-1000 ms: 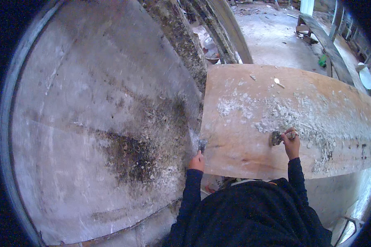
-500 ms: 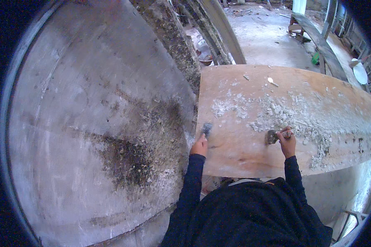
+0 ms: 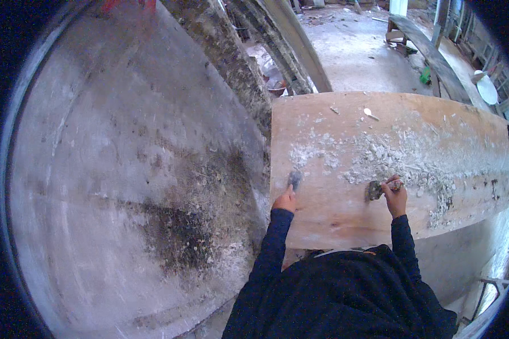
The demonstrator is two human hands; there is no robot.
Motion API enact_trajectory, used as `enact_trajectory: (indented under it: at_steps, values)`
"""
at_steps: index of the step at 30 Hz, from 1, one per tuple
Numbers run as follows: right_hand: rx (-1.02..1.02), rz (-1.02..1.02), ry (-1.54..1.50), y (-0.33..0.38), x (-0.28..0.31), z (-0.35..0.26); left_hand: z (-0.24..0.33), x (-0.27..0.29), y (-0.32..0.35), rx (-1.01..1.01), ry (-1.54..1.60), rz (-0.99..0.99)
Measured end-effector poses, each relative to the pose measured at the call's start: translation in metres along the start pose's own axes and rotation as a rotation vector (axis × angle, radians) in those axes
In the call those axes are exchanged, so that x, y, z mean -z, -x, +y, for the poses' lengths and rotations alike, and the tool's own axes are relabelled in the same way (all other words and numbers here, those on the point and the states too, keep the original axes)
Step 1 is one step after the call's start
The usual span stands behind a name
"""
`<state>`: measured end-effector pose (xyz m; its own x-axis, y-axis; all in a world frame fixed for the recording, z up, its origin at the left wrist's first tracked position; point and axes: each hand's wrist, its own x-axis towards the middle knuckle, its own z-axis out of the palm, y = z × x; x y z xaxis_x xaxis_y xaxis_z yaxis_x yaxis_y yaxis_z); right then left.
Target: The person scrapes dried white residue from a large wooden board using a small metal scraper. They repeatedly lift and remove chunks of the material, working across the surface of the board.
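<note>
A grey, dark-stained wall [image 3: 130,186] fills the left. On the wooden board [image 3: 333,209], crusted with white flakes [image 3: 390,158], the left hand [image 3: 285,200] grips a small scraper [image 3: 294,179]; further right, the right hand [image 3: 394,195] clasps a dark brush [image 3: 374,190] against the debris.

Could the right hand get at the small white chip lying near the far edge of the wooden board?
Probably yes: the right hand holds a scraper, but nothing stands between it and the white chip on the wooden board.

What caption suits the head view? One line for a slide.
Left hand and right hand each hold a small tool against a wooden board strewn with white plaster debris.
</note>
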<state>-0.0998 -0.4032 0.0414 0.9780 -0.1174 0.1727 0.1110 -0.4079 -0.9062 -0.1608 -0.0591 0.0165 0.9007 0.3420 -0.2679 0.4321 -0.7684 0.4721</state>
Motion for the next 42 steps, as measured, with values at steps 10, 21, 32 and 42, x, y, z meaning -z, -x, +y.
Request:
enact_trajectory:
  at_steps: [10, 21, 32, 42]
  values:
    - [-0.127, 0.108, -0.079, 0.006, -0.007, 0.004, 0.001, -0.02, -0.026, -0.027, -0.031, -0.037]
    - [-0.161, 0.132, -0.134, 0.018, -0.004, 0.007, -0.018, -0.005, 0.043, -0.139, -0.043, -0.208]
    - [-0.075, 0.177, 0.077, 0.022, -0.006, -0.005, 0.033, -0.002, -0.035, -0.129, -0.067, -0.193]
    - [-0.137, 0.212, 0.069, 0.017, -0.007, -0.002, 0.002, 0.004, -0.015, -0.001, -0.064, -0.096]
